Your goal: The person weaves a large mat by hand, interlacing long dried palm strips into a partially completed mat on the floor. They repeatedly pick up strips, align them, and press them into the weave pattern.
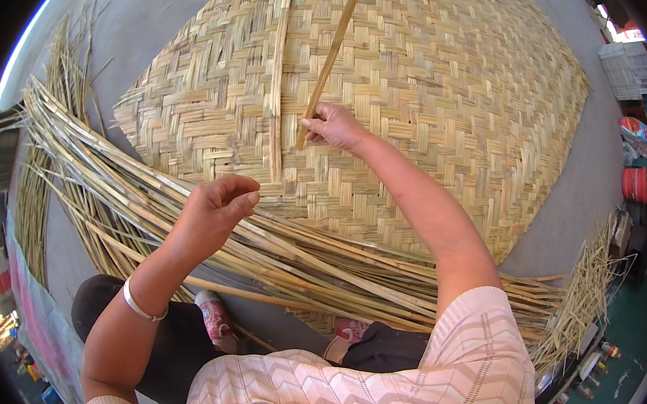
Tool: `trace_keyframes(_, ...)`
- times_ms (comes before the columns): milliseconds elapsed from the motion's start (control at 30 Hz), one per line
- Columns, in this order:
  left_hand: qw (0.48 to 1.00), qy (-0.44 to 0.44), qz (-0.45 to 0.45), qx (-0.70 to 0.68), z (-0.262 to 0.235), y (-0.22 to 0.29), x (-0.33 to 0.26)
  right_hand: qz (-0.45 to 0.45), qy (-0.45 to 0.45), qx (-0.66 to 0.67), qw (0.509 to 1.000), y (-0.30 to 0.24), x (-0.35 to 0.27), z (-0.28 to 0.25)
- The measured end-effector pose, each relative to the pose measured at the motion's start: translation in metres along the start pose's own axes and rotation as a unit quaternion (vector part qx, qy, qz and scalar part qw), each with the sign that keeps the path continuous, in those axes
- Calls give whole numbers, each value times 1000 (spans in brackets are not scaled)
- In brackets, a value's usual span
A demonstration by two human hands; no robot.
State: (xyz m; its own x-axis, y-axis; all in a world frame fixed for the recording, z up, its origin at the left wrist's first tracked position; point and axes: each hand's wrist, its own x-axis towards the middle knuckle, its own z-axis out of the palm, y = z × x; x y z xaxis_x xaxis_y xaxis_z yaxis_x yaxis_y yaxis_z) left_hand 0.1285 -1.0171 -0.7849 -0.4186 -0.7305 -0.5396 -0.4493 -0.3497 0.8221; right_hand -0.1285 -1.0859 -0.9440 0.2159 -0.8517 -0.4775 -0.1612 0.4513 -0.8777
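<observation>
A: Entry, head view. Right hand (pixel 335 126) sits just above frame centre, fingers pinched on the lower end of a single split-cane strip (pixel 332 53). Left hand (pixel 215 209), left of centre, is half curled with thumb and fingertips near each other, hovering just over the bundle of loose cane strips (pixel 318 259); I cannot tell whether it touches or grips any.

B: Where is the strip, and how does it run?

A: It lies over the woven cane mat (pixel 440 97), which fills the upper middle of the frame. Long axis is near vertical in the picture, leaning slightly right: lower end at the right hand, upper end leaving the top edge near centre. A second, paler strip (pixel 278 75) lies just left of it, almost parallel, flat on the weave.

B: Handling?

A: Judged light, thin and springy: stiff along its length, bending easily across its flat face. Likely to split or kink if bent sharply, with edges that look sharp. A pinch near the end, as now, steers the tip; a grip further up would give more control of the whole length.

B: Bundle direction?

A: Runs from upper left to lower right across the frame, below the mat, over the person's knees.
</observation>
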Motion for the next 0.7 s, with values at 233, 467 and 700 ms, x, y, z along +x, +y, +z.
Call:
trace_keyframes(233, 1000, 0, -3, -2, -1, -1, 1, -3, -6, -63, 998, 3, -2, 1)
trace_keyframes(467, 999, -22, -18, 19, -6, -2, 0, -70, -4, -220, 973, -2, 7, 11)
trace_keyframes(700, 1000, -2, 6, -18, -3, 0, -2, 62, -58, -154, 984, -9, 24, 10)
